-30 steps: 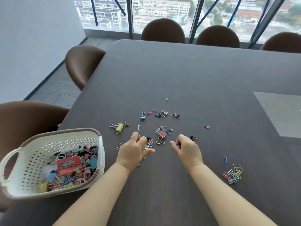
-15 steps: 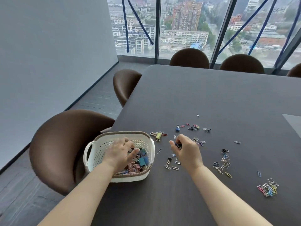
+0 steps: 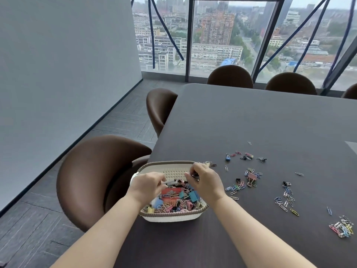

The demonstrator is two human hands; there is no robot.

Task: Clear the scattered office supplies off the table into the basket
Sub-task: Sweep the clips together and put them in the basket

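The white perforated basket (image 3: 173, 217) stands at the table's left edge, filled with coloured binder clips and paper clips. Both my hands hover over it. My right hand (image 3: 206, 183) pinches a few small dark clips at its fingertips above the basket's far side. My left hand (image 3: 146, 185) hangs over the basket's left part with fingers loosely curled, and I see nothing in it. Loose clips lie scattered to the right: a pink binder clip (image 3: 252, 176), a blue binder clip (image 3: 228, 157), and a heap of paper clips (image 3: 342, 228) near the right edge of view.
The dark table (image 3: 251, 117) stretches away to the windows. A brown chair (image 3: 92, 171) sits right beside the basket, off the table's left edge. Another chair (image 3: 160, 107) stands further back, and more line the far side.
My right hand has carried its clips from the table leftward to above the basket. My left hand stays over the basket. My head has turned left and up.
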